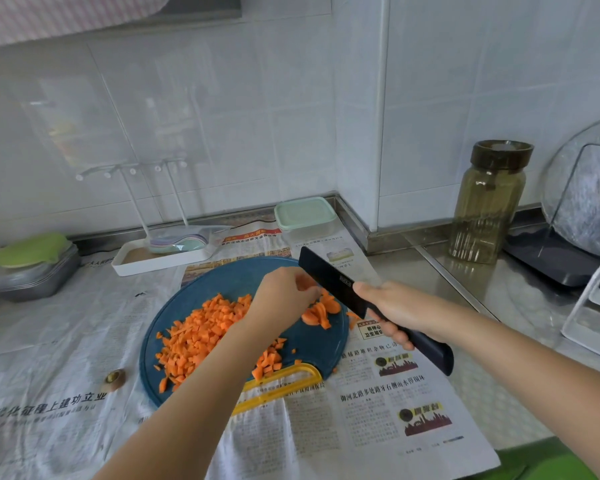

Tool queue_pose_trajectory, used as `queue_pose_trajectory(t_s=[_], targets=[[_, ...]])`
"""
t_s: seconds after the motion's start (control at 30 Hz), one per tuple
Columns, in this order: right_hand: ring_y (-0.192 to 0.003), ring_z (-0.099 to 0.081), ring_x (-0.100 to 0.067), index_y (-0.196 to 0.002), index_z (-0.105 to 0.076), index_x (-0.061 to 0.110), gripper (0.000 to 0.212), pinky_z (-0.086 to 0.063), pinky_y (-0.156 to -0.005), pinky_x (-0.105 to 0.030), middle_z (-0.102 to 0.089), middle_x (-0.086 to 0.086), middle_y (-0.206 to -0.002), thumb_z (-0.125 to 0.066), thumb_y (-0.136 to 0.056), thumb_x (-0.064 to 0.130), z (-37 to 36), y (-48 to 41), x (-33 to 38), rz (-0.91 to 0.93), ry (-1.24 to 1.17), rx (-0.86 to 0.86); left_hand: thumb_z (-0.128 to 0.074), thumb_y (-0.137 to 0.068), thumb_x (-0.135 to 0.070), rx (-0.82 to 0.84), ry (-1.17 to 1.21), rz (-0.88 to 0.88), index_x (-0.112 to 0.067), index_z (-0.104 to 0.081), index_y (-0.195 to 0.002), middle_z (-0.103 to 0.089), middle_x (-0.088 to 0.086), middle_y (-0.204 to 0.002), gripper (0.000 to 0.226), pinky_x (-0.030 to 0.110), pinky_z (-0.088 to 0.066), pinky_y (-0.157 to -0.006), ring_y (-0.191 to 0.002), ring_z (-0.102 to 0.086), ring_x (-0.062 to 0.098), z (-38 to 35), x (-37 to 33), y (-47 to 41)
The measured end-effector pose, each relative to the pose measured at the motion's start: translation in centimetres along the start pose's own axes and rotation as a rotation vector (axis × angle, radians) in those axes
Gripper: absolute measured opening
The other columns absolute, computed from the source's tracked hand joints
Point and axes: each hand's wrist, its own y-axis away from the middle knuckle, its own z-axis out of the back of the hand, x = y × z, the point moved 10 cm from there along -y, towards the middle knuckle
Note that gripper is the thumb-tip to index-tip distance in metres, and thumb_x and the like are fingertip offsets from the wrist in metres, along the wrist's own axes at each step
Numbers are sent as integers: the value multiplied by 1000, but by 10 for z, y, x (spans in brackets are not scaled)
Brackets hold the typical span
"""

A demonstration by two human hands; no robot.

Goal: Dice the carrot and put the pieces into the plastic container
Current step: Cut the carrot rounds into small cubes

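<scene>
**Knife raised over half-diced carrot**

The right grip is wrapped round the handle of a black flat-bladed knife, blade lifted. Just left of it, the left grip pinches orange carrot slices on a round blue cutting board. Diced carrot cubes lie left of that grip. Beyond both stands a mint-lidded clear plastic container.

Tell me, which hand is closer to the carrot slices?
Left. The left hand is right over the slices, fingers curled on them; the right hand is off to their right, gripping the knife.
</scene>
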Motion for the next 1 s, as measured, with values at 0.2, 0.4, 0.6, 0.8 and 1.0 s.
queue_pose_trajectory(t_s=[0.2,0.4,0.6,0.8,1.0], targets=[[-30,-35,-14,-69,-43,10,52,-33,-35,-20,-40,-1,-41,-35,-100,51,14,-8,-5,6,-96,-68,-54,-94,-24,225,-136,-88,-15,-67,-113,-68,2,-110,25,28,-52,-85,-95,-64,17,-27,-12,-25],[-34,-36,-16,-70,-44,11,51,-33,-36,-20,-41,-3,-43,-36,-99,52,18,-9,-13,-9,-118,-68,-75,-77,-39,392,-239,-188,-14,-65,-114,-66,3,-109,46,25,-49,-82,-98,-63,19,-38,-26,-37],[-36,-36,-17,-68,-45,11,51,-33,-37,-22,-41,-2,-44,-36,-100,50,18,-9,-12,2,-115,-64,-70,-82,-26,408,-450,-254,-2,-66,-104,-68,15,-104,33,27,-50,-68,-81,-63,24,-51,-38,-39],[-34,-36,-16,-68,-45,11,52,-33,-35,-21,-41,-2,-43,-37,-99,51,21,-11,-12,-1,-132,-60,-69,-84,-25,374,-382,-318,-12,-68,-113,-68,3,-107,32,20,-48,-71,-88,-64,18,-40,-36,-40],[-33,-36,-15,-67,-45,10,53,-33,-35,-21,-41,-1,-42,-35,-100,51,18,-11,-15,3,-121,-51,-65,-87,-23,417,-313,-355,-17,-70,-109,-64,-5,-102,23,23,-49,-81,-92,-62,14,-43,-32,-38]])
